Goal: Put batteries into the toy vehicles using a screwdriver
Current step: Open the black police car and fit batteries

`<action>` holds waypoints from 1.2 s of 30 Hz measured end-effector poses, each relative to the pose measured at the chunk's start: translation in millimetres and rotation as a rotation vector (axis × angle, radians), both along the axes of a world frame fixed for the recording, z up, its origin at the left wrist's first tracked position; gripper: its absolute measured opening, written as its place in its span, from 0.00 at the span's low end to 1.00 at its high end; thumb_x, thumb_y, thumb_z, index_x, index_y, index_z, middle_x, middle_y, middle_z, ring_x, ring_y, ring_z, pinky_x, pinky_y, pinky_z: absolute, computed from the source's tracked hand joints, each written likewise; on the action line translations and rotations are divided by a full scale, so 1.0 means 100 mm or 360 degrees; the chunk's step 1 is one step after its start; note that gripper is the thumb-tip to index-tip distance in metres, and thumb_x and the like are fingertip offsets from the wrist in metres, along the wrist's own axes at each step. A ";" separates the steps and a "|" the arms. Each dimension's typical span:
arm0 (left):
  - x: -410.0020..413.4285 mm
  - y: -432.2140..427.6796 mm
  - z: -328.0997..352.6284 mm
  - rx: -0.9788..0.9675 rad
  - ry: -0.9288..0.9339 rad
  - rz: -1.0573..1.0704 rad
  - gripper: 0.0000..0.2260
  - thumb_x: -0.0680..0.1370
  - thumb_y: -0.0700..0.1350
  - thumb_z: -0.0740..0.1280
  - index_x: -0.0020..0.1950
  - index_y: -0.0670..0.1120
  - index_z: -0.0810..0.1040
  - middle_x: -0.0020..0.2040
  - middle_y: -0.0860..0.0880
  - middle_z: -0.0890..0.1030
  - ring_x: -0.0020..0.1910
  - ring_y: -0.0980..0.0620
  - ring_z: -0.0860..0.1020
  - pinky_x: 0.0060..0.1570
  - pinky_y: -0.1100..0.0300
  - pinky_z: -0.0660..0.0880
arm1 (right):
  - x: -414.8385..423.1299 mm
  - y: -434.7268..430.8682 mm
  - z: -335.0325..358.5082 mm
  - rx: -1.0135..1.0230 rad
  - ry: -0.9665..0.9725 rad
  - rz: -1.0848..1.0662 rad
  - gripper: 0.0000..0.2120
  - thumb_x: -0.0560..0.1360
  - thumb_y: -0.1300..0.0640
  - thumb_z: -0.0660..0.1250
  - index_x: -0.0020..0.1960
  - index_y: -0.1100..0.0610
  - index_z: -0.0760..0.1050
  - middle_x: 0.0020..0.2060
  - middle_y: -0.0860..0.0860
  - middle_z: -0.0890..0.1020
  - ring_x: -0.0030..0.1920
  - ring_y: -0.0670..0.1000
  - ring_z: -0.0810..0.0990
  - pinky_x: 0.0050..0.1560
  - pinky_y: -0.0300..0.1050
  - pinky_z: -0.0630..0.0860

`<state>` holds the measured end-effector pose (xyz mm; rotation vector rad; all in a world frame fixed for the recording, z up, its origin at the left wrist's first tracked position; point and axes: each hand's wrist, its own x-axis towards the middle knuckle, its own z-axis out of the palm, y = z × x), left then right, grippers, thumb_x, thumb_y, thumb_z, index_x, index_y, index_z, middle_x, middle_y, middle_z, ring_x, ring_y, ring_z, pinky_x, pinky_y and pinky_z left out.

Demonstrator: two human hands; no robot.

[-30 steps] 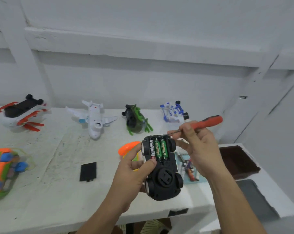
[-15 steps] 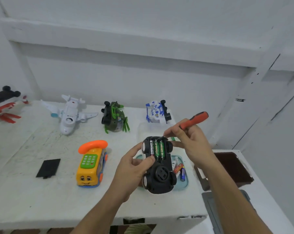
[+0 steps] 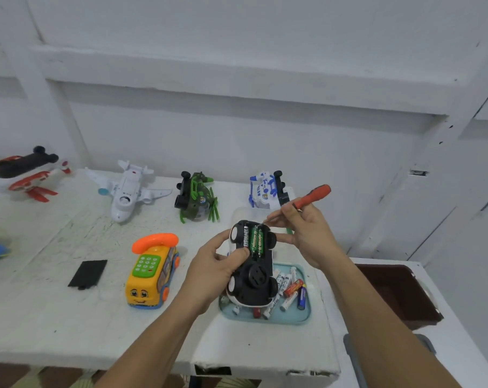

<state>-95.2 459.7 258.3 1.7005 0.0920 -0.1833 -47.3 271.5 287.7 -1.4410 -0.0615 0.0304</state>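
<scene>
While the left hand [image 3: 212,264] is holding the black toy car [image 3: 252,278] upside down over the tray [image 3: 307,317], its fingers [image 3: 241,253] are wrapping the car's side, with the thumb resting beside three fitted batteries [image 3: 255,242] in the open compartment. The right hand [image 3: 307,233] is gripping the red-handled screwdriver [image 3: 311,196], fingers closed round the shaft, tip sitting at the compartment's far end. Loose batteries [image 3: 290,287] are lying in the tray. A black cover [image 3: 88,274] is lying on the bench [image 3: 69,317], well left of the tray.
</scene>
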 end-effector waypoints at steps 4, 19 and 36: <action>0.33 0.02 0.23 0.0028 0.0016 -0.0028 0.09 0.77 0.48 0.69 0.56 0.61 0.78 0.42 0.45 0.86 0.37 0.45 0.86 0.30 0.54 0.80 | 0.27 0.02 0.12 0.0030 0.0016 -0.0012 0.09 0.83 0.57 0.58 0.47 0.59 0.72 0.43 0.56 0.83 0.45 0.54 0.84 0.46 0.55 0.82; 1.25 -0.02 0.49 0.0596 0.0177 -0.0274 0.19 0.75 0.53 0.71 0.64 0.52 0.77 0.50 0.46 0.84 0.40 0.43 0.84 0.30 0.55 0.80 | 0.68 -0.21 -0.03 -0.0083 0.0233 -0.0125 0.05 0.83 0.57 0.57 0.53 0.58 0.70 0.43 0.56 0.82 0.46 0.58 0.85 0.46 0.59 0.83; 1.18 -0.02 0.28 0.0323 0.0033 -0.0095 0.10 0.76 0.48 0.70 0.56 0.57 0.78 0.43 0.46 0.85 0.29 0.49 0.82 0.26 0.57 0.77 | 0.31 0.15 -0.34 0.0046 -0.0212 -0.0279 0.02 0.78 0.62 0.65 0.47 0.60 0.73 0.46 0.59 0.85 0.49 0.55 0.85 0.50 0.49 0.82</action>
